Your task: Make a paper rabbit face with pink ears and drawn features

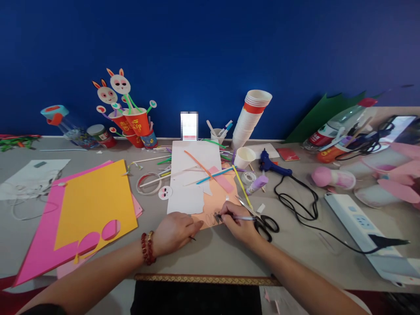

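Note:
My right hand (239, 223) grips a pen (244, 218), its tip on the lower edge of a torn sheet of orange paper (210, 205). Several narrow oval loops are drawn there, and one near the tip is shaded dark. My left hand (179, 232) lies flat with its fingers stretched out, the fingertips at the left corner of the orange paper. A thin dark bit (193, 238) shows beside those fingers; I cannot tell what it is. Black-handled scissors (267, 226) lie just right of my right hand. White paper (187, 188) spreads behind my left hand.
Yellow (95, 205) and pink card sheets lie at left. Red cups (136, 122) with rabbit faces stand behind them. A stack of paper cups (247, 122), a blue glue gun (274, 165), its black cord, a glue stick (257, 184) and a power strip (361, 232) are at right.

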Tool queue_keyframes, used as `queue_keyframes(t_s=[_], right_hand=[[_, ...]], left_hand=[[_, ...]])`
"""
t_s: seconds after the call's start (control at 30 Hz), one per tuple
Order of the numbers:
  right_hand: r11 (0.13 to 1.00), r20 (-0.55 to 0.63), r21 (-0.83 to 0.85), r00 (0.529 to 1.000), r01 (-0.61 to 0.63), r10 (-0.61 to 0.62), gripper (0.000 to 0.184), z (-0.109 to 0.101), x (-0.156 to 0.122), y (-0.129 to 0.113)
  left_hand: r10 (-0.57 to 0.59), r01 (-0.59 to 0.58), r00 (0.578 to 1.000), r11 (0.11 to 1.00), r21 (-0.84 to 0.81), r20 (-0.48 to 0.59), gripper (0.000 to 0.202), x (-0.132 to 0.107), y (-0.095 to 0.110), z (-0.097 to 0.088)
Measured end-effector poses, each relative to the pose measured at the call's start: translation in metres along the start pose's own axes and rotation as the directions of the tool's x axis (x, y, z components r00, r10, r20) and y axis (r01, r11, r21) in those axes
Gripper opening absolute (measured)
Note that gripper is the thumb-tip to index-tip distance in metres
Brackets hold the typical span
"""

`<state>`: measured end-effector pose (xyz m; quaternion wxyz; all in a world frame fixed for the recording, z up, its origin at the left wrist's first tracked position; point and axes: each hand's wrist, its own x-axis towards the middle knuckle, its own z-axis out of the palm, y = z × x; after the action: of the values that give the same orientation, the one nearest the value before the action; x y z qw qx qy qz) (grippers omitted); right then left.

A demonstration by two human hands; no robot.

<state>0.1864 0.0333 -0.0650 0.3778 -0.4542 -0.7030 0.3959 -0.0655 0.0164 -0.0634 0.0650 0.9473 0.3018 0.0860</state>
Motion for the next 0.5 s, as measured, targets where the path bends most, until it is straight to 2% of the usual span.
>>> queue_keyframes(t_s=[0.5], right_hand=[[1.0,0.005,-0.014,1.0,0.01,-0.01,0.015,-0.001,0.0007,-0.0024]], left_hand=[[-0.014,0.014,1.0,1.0,0.003,0.018,0.032,-0.0004,0.0009,-0.0016]])
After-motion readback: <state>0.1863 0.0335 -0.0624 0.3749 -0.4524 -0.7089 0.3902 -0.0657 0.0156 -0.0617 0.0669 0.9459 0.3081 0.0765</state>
